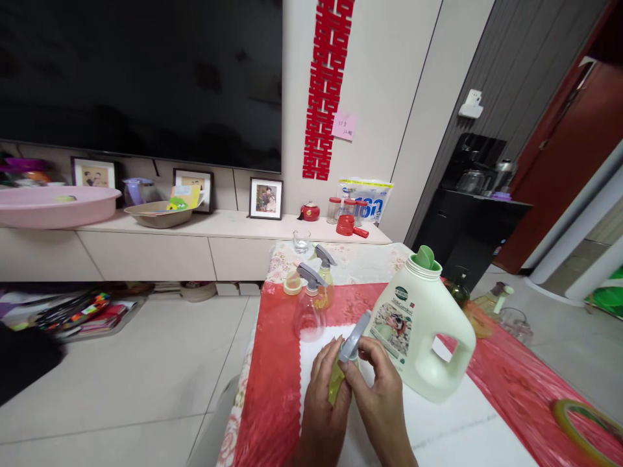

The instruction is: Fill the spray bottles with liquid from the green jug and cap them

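My left hand (325, 395) is wrapped round a small yellow-green spray bottle (335, 379) over the white sheet on the table. At its neck, the fingers of my right hand (378, 386) close on the grey spray head (355, 337), which tilts up to the right. Much of the bottle is hidden by my fingers. To the right of my hands stands a large pale-green jug (418, 324) with a green scoop-like piece (425, 257) in its open mouth. A pink spray bottle (310, 314) and a yellow one (325, 285), both with grey heads, stand just beyond.
Red film and a white sheet (467, 428) cover the table. A yellow lid-like ring (293, 284) and a glass cup (301, 241) lie farther back. On the right are a tape roll (586, 425) and glass containers (516, 324). A low cabinet (146, 250) runs behind.
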The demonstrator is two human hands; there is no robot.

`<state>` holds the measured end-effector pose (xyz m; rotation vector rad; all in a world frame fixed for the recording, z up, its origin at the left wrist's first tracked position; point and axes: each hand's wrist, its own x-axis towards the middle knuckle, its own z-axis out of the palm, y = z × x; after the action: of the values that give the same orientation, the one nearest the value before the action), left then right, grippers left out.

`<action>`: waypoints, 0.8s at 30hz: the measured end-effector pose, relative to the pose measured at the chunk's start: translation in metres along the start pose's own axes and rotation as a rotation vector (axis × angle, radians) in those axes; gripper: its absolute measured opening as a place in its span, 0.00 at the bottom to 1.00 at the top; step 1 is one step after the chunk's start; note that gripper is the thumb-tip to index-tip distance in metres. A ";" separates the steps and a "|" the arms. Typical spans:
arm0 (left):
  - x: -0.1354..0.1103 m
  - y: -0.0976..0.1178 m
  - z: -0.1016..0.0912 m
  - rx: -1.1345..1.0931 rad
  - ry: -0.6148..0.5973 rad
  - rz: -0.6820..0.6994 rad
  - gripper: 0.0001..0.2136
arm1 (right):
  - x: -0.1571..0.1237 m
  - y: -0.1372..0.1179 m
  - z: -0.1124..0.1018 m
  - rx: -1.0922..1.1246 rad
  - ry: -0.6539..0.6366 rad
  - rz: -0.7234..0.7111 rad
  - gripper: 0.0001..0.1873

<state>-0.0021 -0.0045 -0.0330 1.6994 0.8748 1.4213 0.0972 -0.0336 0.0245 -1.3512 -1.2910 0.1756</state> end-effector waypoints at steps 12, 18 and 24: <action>-0.004 -0.007 0.002 0.030 0.033 0.008 0.20 | -0.004 -0.002 0.004 -0.090 0.005 -0.044 0.13; -0.008 -0.021 0.003 -0.001 0.065 -0.052 0.22 | -0.008 -0.002 0.006 -0.212 0.115 -0.109 0.12; -0.004 -0.008 0.000 -0.149 0.029 -0.281 0.24 | -0.009 -0.007 0.000 -0.419 0.137 -0.264 0.12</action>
<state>-0.0026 -0.0038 -0.0420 1.3880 0.9567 1.2887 0.0905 -0.0421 0.0248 -1.4921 -1.4227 -0.3831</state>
